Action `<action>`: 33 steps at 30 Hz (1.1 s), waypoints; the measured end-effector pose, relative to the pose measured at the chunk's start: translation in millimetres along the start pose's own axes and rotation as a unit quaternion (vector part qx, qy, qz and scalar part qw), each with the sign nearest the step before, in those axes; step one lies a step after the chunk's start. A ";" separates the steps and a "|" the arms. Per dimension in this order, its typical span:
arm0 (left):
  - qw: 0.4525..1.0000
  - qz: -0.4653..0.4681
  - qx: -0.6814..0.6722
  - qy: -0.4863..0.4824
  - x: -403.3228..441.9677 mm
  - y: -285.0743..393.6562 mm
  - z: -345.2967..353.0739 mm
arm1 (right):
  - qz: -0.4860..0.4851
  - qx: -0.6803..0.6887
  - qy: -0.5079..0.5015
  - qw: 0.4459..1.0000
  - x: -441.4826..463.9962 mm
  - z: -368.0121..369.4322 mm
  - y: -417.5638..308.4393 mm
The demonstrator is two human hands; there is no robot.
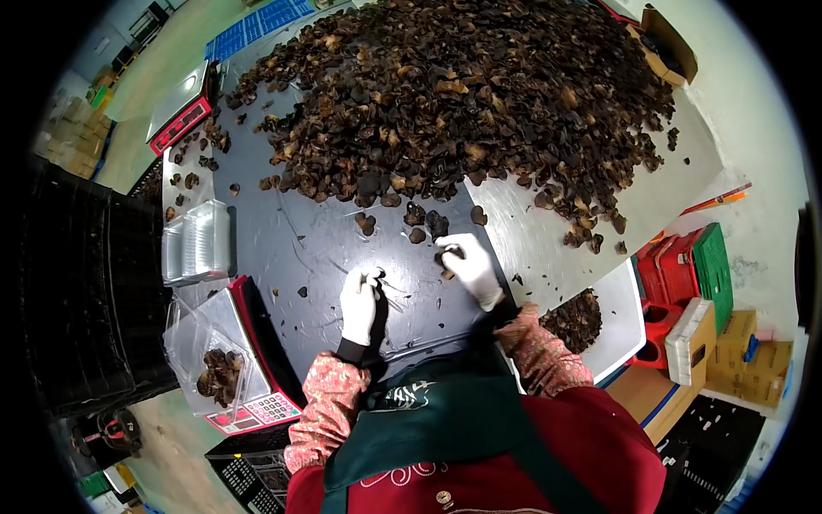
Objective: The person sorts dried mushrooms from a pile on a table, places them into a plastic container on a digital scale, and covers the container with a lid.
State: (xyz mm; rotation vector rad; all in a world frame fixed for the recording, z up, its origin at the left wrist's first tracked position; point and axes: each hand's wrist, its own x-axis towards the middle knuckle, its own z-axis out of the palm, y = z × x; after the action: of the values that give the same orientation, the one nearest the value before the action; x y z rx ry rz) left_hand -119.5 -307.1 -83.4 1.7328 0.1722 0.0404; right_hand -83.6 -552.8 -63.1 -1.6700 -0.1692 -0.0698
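Note:
My left hand (pixel 360 304), in a white glove, is over the dark tabletop (pixel 291 248) with its fingers curled; whether something small is between them cannot be made out. My right hand (pixel 470 271), also gloved in white, pinches a dark dried mushroom piece (pixel 449 262). Just beyond it, several loose pieces (pixel 437 224) lie on the table. Behind them spreads a large heap of dark brown dried mushroom pieces (pixel 462 103). At the left, a clear plastic box (pixel 193 343) with some pieces (pixel 221 377) in it rests on a red-edged scale (pixel 265 409).
Stacked clear trays (pixel 199 244) and a second red scale (pixel 181 127) stand at the left. A white bin (pixel 618 321) of pieces is to the right, near red and green crates (pixel 707 265). An open carton (pixel 672 47) sits at the far right. Black crates (pixel 94 283) rise at far left.

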 end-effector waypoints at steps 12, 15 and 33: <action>0.907 0.115 0.384 -0.130 91.3 36.4 83.2 | -0.065 -0.467 -0.119 0.874 55.8 4.0 6.4; 0.907 0.118 0.394 -0.088 81.0 40.7 80.8 | -0.084 -0.483 -0.127 0.862 57.5 6.3 2.7; 0.957 -0.017 0.243 0.158 101.7 27.6 3.6 | -0.127 -0.319 -0.009 0.939 41.6 -50.8 17.7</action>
State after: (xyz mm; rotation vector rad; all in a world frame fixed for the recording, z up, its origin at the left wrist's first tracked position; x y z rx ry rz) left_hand -16.0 -300.9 -64.0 2.2074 0.4804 0.2694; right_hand -37.1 -602.1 -69.0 -2.2877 -0.4091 -0.3348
